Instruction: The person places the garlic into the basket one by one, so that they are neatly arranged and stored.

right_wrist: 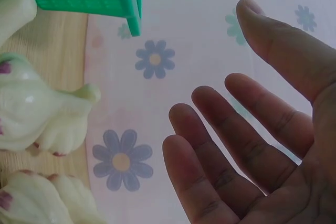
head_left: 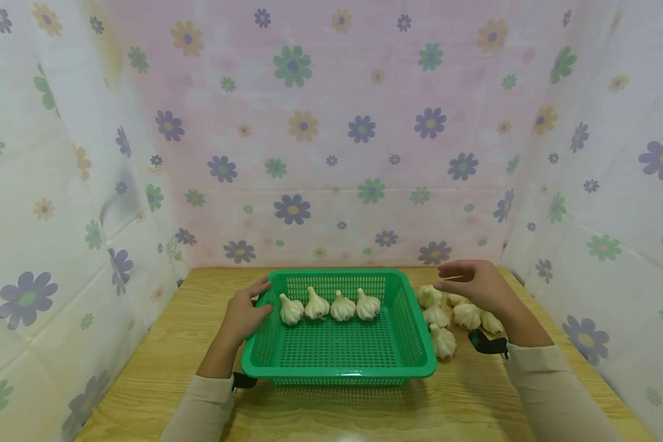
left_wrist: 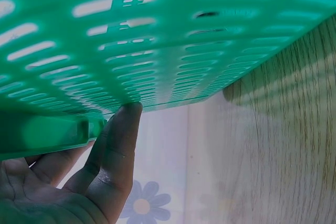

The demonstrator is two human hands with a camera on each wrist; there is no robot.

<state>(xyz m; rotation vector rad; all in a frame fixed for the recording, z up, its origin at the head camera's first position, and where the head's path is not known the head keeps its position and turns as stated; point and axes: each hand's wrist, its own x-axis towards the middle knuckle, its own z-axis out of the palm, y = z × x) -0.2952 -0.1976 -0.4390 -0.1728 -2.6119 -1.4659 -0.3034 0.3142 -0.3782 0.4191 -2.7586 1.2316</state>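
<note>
My left hand [head_left: 245, 313] holds the left rim of a green plastic basket [head_left: 339, 372]. In the left wrist view its fingers [left_wrist: 118, 156] reach under the rim, against the slotted outer wall. Several white garlic bulbs [head_left: 342, 306] stand in a row across the back half of the basket, stems up. My right hand [head_left: 477, 285] hovers over a loose group of garlic bulbs [head_left: 466, 316] to the basket's right. Nothing is in it; the right wrist view shows the fingers [right_wrist: 231, 135] spread and relaxed, apart from the garlic bulbs [right_wrist: 37, 106] at left.
The basket sits on a light wood-grain table [head_left: 171, 362]. One garlic bulb [head_left: 443, 341] lies close against the basket's right side. Flower-print cloth [head_left: 331, 141] walls in the table at the back and both sides.
</note>
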